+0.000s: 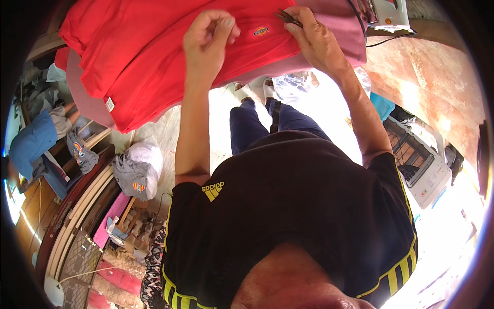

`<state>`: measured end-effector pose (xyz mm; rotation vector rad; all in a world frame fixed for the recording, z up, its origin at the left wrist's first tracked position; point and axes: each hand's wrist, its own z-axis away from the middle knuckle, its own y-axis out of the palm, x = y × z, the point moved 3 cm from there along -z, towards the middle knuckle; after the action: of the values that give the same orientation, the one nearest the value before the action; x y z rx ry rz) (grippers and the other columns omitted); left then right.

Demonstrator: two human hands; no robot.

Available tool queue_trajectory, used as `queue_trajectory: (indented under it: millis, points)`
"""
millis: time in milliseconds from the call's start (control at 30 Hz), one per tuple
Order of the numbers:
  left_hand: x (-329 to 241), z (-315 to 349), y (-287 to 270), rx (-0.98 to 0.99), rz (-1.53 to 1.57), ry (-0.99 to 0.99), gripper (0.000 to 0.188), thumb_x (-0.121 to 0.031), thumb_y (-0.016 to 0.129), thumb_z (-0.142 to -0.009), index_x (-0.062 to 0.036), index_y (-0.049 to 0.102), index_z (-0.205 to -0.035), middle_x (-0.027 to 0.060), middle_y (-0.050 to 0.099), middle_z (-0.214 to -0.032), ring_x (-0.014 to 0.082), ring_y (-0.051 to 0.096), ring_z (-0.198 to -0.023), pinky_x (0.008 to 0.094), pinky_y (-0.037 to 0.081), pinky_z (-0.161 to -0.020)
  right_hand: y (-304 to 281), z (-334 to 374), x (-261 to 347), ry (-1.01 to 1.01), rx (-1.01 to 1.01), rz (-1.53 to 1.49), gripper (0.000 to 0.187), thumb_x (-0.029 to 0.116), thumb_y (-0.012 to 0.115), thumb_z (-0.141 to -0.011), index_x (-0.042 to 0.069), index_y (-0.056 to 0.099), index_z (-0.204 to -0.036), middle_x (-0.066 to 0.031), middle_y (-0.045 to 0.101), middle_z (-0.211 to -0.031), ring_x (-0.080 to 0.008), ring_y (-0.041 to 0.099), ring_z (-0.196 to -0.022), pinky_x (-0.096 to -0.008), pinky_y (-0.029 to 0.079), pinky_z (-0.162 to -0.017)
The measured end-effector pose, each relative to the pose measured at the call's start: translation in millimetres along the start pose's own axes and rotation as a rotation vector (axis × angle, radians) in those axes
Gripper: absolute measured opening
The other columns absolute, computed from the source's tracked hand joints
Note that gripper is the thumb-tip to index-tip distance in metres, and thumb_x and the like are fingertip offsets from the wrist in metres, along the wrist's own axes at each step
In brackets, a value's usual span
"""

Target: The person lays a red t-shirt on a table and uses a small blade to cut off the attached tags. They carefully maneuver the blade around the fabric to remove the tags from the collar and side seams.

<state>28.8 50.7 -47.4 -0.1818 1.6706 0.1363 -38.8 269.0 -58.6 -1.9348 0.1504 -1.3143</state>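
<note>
A red garment (pixel 149 56) lies spread and wrinkled over a board or table covered in dusty-pink cloth (pixel 339 31). A small oval patch (pixel 261 32) sits on the red fabric between my hands, and a white tag (pixel 109 105) shows near its lower left edge. Over the fabric, left of the patch, my left hand (pixel 208 38) is closed with thumb and fingers curled together; whatever they may pinch is too small to see. My right hand (pixel 316 44) grips dark thread snips (pixel 289 18), their tips pointing left, just right of the patch.
A white machine (pixel 391 18) with a dark cable stands at the upper right. At the left are folded grey and blue clothes (pixel 33 141) and a white plastic bag (pixel 146 159). A pale crate-like appliance (pixel 424 175) and a blue container (pixel 382 105) are at the right.
</note>
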Motion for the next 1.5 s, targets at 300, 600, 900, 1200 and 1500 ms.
queue_trajectory:
  millis: [300,600,900,1200,1500]
  points:
    - [-27,9,20,0.171,-0.500,0.246,0.018,0.001,0.062,-0.090,-0.0040,0.070,-0.105,0.0068,0.066,-0.087,0.0148,0.064,-0.078,0.0304,0.050,-0.066,-3,4,-13,0.020,0.140,-0.225,0.025,0.008,0.050,-0.104,0.002,0.051,-0.129,-0.0140,0.065,-0.118,-0.0191,0.065,-0.114,-0.0324,0.049,-0.100]
    - [5,-12,21,0.122,-0.791,0.416,0.006,-0.001,0.062,-0.091,-0.0029,0.063,-0.097,0.0084,0.059,-0.086,0.0197,0.061,-0.077,0.0333,0.049,-0.069,1,4,-11,0.047,0.133,-0.261,0.025,0.007,0.049,-0.105,0.000,0.051,-0.129,-0.0141,0.066,-0.118,-0.0195,0.066,-0.115,-0.0318,0.049,-0.102]
    - [-32,41,-6,0.534,-0.312,-0.074,0.011,-0.009,0.059,-0.097,0.0008,0.062,-0.092,0.0102,0.061,-0.077,0.0199,0.061,-0.069,0.0303,0.048,-0.062,-2,5,-26,0.036,0.138,-0.230,0.026,0.010,0.049,-0.105,0.001,0.051,-0.129,-0.0145,0.068,-0.116,-0.0198,0.066,-0.115,-0.0331,0.050,-0.102]
    - [5,-6,42,0.208,-0.662,0.299,0.024,-0.005,0.071,-0.084,-0.0069,0.070,-0.107,0.0069,0.064,-0.097,0.0224,0.065,-0.081,0.0334,0.053,-0.073,-19,15,-24,0.021,0.180,-0.234,0.030,0.009,0.049,-0.105,0.000,0.049,-0.133,-0.0145,0.070,-0.109,-0.0197,0.067,-0.107,-0.0306,0.050,-0.096]
    - [13,-13,49,0.218,-0.794,0.422,0.012,-0.009,0.071,-0.085,-0.0072,0.070,-0.098,0.0055,0.065,-0.090,0.0241,0.065,-0.081,0.0346,0.053,-0.071,-21,14,-21,0.028,0.112,-0.218,0.026,0.014,0.054,-0.103,0.003,0.053,-0.126,-0.0123,0.072,-0.108,-0.0231,0.070,-0.103,-0.0335,0.054,-0.091]
